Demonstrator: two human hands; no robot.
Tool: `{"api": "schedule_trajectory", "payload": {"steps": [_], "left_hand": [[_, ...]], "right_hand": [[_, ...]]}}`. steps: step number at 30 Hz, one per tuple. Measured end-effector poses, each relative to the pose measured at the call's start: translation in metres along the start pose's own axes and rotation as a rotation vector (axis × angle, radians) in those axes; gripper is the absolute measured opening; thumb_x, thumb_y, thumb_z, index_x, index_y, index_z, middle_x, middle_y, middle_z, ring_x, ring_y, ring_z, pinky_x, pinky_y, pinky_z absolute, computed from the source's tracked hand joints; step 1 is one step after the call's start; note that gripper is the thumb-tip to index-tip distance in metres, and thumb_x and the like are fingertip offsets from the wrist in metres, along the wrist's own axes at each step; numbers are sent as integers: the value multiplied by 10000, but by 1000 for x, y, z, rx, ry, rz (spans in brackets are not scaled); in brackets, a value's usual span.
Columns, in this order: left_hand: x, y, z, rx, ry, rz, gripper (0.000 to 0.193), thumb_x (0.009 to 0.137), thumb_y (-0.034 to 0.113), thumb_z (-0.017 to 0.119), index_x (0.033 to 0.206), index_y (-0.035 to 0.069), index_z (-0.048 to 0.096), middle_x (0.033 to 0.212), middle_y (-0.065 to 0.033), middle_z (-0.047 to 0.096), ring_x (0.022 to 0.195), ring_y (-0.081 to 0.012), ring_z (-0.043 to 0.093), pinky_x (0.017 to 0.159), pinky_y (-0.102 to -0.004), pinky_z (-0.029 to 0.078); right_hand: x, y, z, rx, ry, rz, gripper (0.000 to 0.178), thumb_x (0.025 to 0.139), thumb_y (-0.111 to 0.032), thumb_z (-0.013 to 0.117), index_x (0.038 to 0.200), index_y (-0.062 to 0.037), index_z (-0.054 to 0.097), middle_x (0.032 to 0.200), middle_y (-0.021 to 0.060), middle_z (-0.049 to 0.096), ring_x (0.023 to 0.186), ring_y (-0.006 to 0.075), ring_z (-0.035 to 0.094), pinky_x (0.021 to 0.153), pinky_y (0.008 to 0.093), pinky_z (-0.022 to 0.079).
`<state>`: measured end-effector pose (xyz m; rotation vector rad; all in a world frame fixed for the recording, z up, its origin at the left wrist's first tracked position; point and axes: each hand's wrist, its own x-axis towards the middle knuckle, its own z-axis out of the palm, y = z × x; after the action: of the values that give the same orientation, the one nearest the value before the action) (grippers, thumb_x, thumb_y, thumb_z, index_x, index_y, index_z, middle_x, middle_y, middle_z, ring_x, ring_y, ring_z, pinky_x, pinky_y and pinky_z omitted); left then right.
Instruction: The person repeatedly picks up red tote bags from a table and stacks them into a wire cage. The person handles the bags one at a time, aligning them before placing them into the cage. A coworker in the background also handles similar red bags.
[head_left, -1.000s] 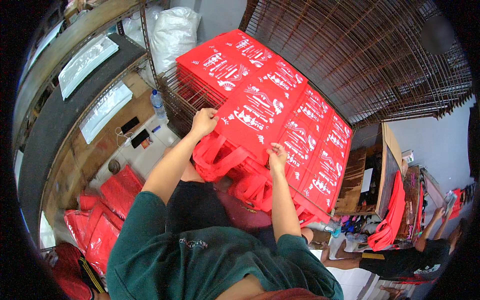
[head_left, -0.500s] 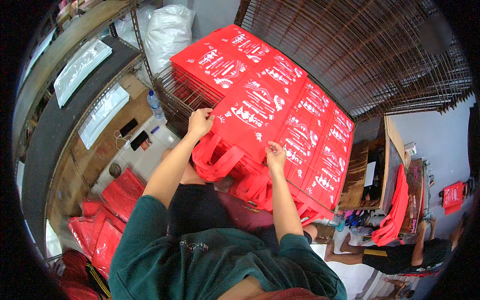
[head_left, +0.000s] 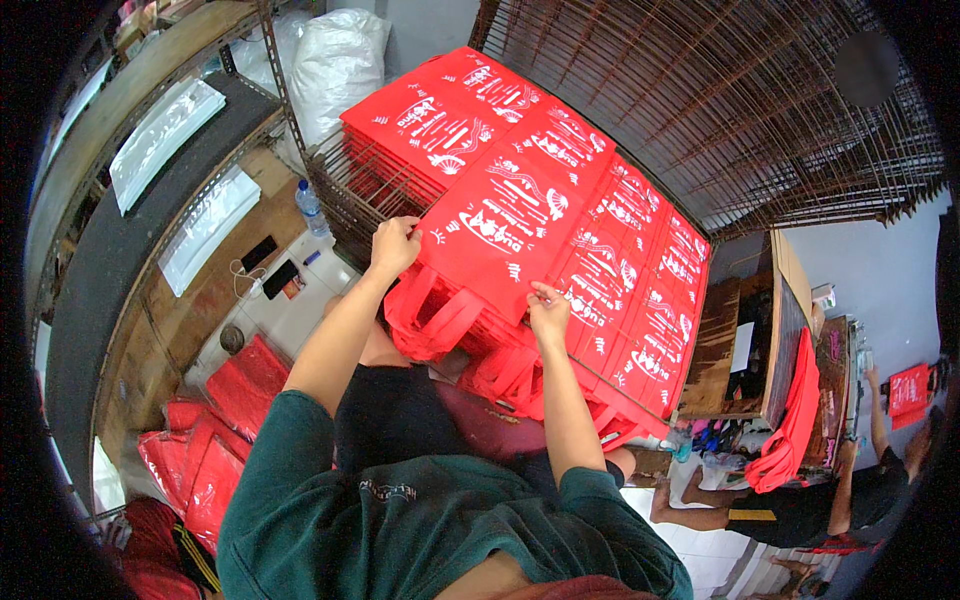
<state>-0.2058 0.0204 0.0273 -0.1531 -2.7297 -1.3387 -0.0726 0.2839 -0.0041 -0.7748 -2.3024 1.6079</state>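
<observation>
Across the room, a co-worker's arm (head_left: pixel 879 420) is rising since the earlier frame, while our hands are barely shifting. Our top bag (head_left: pixel 505 215) is lying flat on the rack (head_left: pixel 385 182), handles (head_left: pixel 450 322) hanging toward us. Our left hand (head_left: pixel 396 245) and right hand (head_left: pixel 549 312) are curling fingers nearly closed at its near corners; whether they're pinching cloth, we cannot tell. We should be keeping both corners level, edge taut.

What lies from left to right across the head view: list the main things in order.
Upper white packet, water bottle, left hand, right hand (both hands at the edge of a printed red bag), hanging red cloth.
</observation>
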Motion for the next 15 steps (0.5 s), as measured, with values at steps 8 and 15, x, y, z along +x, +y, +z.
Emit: {"api": "schedule_trajectory", "payload": {"steps": [8, 15], "left_hand": [[0, -5, 1, 16, 25, 23, 259, 734, 138, 639, 970, 32, 661, 854, -191, 651, 820, -334, 633, 752, -402, 503], [4, -16, 8, 38, 36, 57, 262, 744, 134, 629, 985, 40, 660, 828, -168, 656, 766, -305, 641, 709, -386, 504]], "right_hand": [[0, 5, 1, -119, 5, -112, 272, 797, -77, 599, 1056, 0, 634, 894, 124, 675, 724, 155, 630, 663, 284, 498], [-8, -7, 1, -123, 0, -89, 259, 796, -82, 603, 1039, 0, 637, 783, 126, 668, 649, 147, 620, 609, 287, 486]]}}
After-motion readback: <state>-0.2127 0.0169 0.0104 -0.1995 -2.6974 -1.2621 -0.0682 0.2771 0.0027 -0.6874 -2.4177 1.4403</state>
